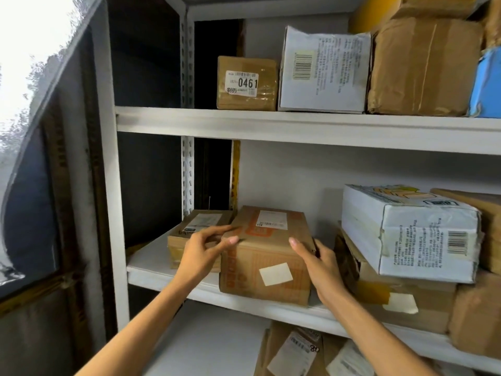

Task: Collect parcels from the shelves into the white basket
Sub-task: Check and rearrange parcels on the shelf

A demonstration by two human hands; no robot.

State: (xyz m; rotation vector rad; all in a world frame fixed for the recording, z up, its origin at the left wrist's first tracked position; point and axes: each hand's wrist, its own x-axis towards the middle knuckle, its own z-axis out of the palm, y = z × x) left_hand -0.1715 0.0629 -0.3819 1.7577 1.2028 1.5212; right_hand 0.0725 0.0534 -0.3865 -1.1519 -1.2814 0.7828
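Both hands are on one box (252, 261), a brown carton with orange print, a label on top and a blank white patch on its front. It stands on the middle shelf (151, 275), its front face near the shelf's lip.

Left hand (202, 251): fingers curled over the box's top left corner, one finger stretched along the top edge. Right hand (322, 267): thumb on the front top edge, palm against the right side, fingers wrapped round it with their tips hidden. So the hands are apart, with the box clamped between them.

Just behind the left hand, touching the box's left side, lies a small carton (195, 222) with a label on top.

Beyond the right hand we note a white parcel (406, 232) with a barcode, stacked on a flat carton (412, 302). Whether that carton touches the box, we cannot tell.

Above the hands, on the upper shelf (271, 126), a row runs away from the left hand's side: a carton marked 0461 (246, 82), a white barcode box (325, 69), a taped brown parcel (423, 69) and a blue parcel (488, 82) at the frame edge.

Below the forearms, labelled packets (292, 351) lie on the lower level.
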